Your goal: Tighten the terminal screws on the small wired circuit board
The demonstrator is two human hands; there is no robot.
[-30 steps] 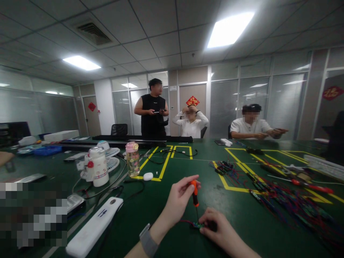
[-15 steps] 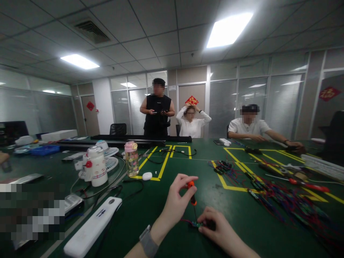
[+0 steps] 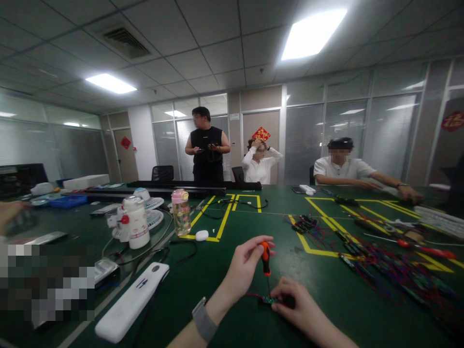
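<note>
My left hand point(image 3: 250, 266) is closed round the handle of an orange and black screwdriver point(image 3: 266, 258), which stands nearly upright. Its tip meets a small green circuit board point(image 3: 268, 300) on the table. Thumb and fingers of my right hand point(image 3: 292, 299) pinch the board's right end and lie close to the screwdriver's shaft. A thin red wire point(image 3: 253, 294) runs off the board's left side. What the tip touches on the board is too small to make out.
Several wired boards point(image 3: 391, 270) lie heaped on the green table at right, near a red-handled screwdriver point(image 3: 427, 247). A white oblong device point(image 3: 134, 302), a white jug point(image 3: 136, 224) and a pink-lidded bottle point(image 3: 181, 212) stand at left. Three people are across the table.
My left fingers have shifted round the screwdriver's handle, and more of it shows now. The view has swung slightly left. Across the table, the standing person has turned their head.
</note>
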